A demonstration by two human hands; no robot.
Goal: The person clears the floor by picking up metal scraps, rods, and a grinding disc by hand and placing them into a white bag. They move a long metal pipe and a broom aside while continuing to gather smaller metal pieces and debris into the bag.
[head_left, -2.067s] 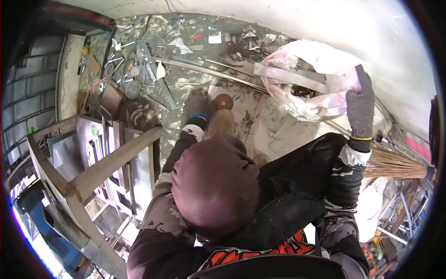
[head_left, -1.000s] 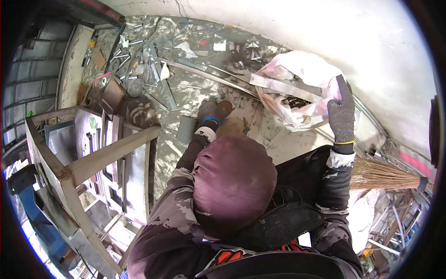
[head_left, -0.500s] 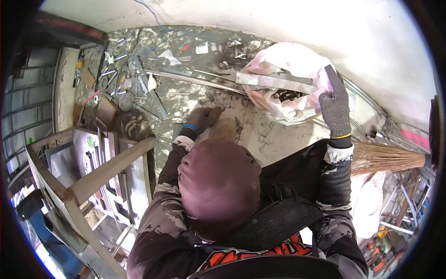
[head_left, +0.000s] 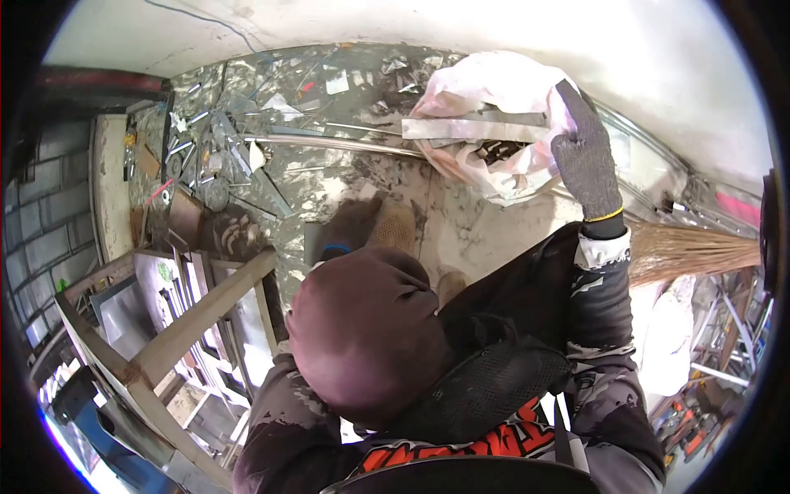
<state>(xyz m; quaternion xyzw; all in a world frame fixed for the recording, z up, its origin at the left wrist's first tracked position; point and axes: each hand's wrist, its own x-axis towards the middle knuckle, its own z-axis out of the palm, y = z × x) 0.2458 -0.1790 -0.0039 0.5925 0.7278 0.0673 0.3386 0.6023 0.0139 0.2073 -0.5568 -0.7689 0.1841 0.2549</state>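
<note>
My right hand (head_left: pixel 591 156), in a dark grey knit glove with a yellow cuff edge, grips the rim of a pale pinkish plastic sack (head_left: pixel 494 82) at its right side. The sack's mouth gapes; flat metal strips (head_left: pixel 473 128) lie across it, and small scrap pieces (head_left: pixel 502 151) show inside. My left hand (head_left: pixel 349 226), gloved with a blue cuff edge, is low over the floor beside a tan perforated shoe (head_left: pixel 393 227). Its fingers are smeared and dark. A brown rounded cloth-covered shape (head_left: pixel 370 329) hides the left forearm.
Metal offcuts and scraps (head_left: pixel 234 148) litter the floor at upper left. Long metal bars (head_left: pixel 337 144) run toward the sack. A straw broom (head_left: pixel 691 253) lies at right, near the wall. A metal frame (head_left: pixel 202 317) stands at lower left.
My left hand has drawn down and in beside the shoe, partly behind the brown shape. The right hand keeps its hold on the sack; the whole view has shifted slightly.
</note>
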